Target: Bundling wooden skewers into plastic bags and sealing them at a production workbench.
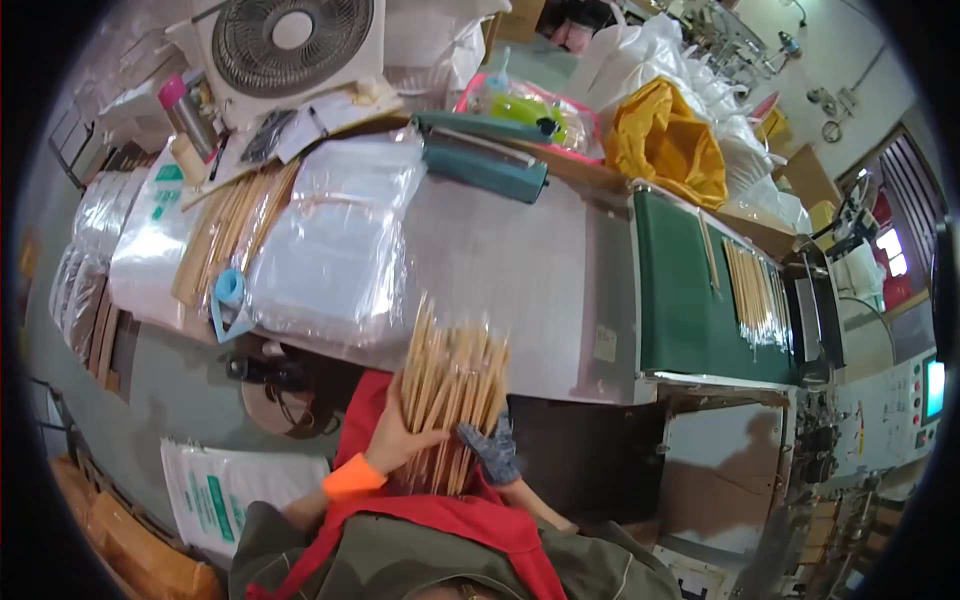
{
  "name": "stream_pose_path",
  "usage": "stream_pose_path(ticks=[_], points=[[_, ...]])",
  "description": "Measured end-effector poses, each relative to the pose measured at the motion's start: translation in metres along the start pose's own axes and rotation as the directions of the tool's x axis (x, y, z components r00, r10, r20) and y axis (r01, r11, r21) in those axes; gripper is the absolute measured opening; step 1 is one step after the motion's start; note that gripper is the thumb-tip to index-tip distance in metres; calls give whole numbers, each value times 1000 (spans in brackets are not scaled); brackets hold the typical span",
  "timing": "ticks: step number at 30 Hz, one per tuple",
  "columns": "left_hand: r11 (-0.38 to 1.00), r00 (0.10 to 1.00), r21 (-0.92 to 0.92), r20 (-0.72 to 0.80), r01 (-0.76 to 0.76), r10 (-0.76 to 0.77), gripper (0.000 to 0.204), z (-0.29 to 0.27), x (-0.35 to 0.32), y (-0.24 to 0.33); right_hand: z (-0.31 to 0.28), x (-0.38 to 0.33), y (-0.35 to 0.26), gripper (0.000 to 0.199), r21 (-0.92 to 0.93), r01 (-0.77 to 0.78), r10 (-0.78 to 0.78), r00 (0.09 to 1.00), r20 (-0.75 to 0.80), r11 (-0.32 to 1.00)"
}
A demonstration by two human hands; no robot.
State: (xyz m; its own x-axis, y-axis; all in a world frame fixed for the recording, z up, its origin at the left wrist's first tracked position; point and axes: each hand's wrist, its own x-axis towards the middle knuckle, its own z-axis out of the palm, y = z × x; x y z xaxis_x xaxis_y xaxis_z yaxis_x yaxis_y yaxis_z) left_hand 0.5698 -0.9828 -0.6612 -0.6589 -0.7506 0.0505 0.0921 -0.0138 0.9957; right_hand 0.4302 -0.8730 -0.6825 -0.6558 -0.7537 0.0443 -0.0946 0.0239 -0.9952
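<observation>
Wooden sticks [455, 375] stand bundled before the desk [520, 280]; left grip [398, 432] and gloved right grip [491, 448], both half closed, hold them from opposite sides. If the pressure is uneven, some may slip down.

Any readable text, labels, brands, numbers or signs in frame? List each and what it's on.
None I can quote:
White package on the left of the table: green print, too small and blurred.
Lower-left white package: green print, too blurred.
Pale label on the table front: too small.
Lit screen at right: too small.
Bundle of sticks: no print visible.
</observation>
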Motion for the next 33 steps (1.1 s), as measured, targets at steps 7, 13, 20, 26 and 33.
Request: stream_pose_path(ticks=[7,13,20,26,33], points=[[983,943,21,280,180,-179,113,-8,-1,-12,-14,-2,16,69,136,-236,200,951,235,962],[784,653,-101,623,613,-431,80,9,44,-4,-13,91,-7,77,130,-114,12,795,607,985],[870,981,467,25,158,-192,85,26,2,18,3,83,-31,41,13,-249,177,723,667,968],[685,985,709,143,-169,96,22,-151,99,92,-3,88,-27,29,170,-369,165,720,674,914],[532,913,831,331,-162,-240,13,-247,189,74,5,91,-31,28,167,-376,167,707,687,911]])
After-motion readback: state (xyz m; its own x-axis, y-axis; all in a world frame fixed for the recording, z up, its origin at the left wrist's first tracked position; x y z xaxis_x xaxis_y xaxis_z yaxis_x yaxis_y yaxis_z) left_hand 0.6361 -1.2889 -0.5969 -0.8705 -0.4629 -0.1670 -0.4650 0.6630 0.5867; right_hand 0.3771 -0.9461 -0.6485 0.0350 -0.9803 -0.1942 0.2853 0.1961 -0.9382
